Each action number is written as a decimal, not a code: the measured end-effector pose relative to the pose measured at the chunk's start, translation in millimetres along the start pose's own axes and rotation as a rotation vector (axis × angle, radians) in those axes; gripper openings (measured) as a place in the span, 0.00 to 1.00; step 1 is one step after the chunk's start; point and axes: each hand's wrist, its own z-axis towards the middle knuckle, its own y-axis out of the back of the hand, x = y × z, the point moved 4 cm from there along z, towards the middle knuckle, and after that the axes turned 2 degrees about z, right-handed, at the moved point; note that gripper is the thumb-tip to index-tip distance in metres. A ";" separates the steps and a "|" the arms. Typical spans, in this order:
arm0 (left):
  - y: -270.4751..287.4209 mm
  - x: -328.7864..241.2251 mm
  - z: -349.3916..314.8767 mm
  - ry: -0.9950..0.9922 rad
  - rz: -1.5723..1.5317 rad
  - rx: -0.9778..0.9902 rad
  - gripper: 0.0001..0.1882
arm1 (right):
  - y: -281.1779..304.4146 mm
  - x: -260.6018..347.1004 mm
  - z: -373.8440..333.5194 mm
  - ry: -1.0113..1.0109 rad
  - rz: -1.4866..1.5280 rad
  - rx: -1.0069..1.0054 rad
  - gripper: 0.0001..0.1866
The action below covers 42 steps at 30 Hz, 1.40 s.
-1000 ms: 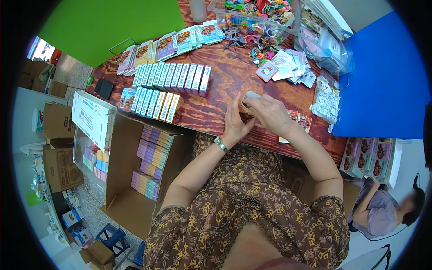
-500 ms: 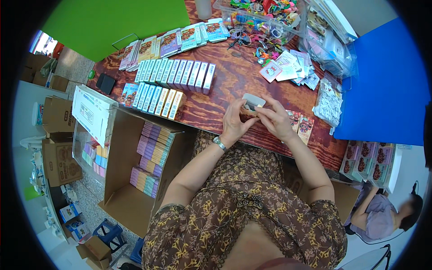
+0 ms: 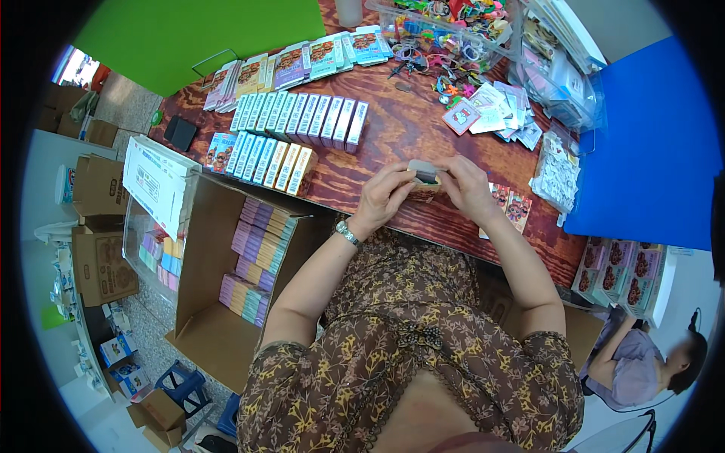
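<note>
Between my hands, near the table's front edge, is a small cardboard box (image 3: 425,195) with its top flap raised. My left hand (image 3: 384,198) is closed on the box's left side, fingers bent along the upper edge. On the opposite side my right hand (image 3: 465,187) grips the rim by the flap. Something dark shows inside the opening, too small to name. Just right of my right hand lie two small printed cards or flat boxes (image 3: 518,210), partly covered by it.
Two rows of upright small boxes (image 3: 302,119) stand left, with flattened cartons (image 3: 291,66) behind. At the back are a clear bin of colourful trinkets (image 3: 453,30), loose cards (image 3: 491,109) and a bag of white pieces (image 3: 555,174). An open carton (image 3: 219,332) sits below; a person (image 3: 634,362) sits right.
Both hands have shifted on the box. My left hand has moved a little left and its fingers now lie along the top edge; the right fingers have drawn back to the right side.
</note>
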 end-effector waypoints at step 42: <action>-10.2 5.2 -17.2 -0.061 0.019 -0.060 0.13 | -25.7 20.8 -45.6 0.115 -0.140 0.016 0.24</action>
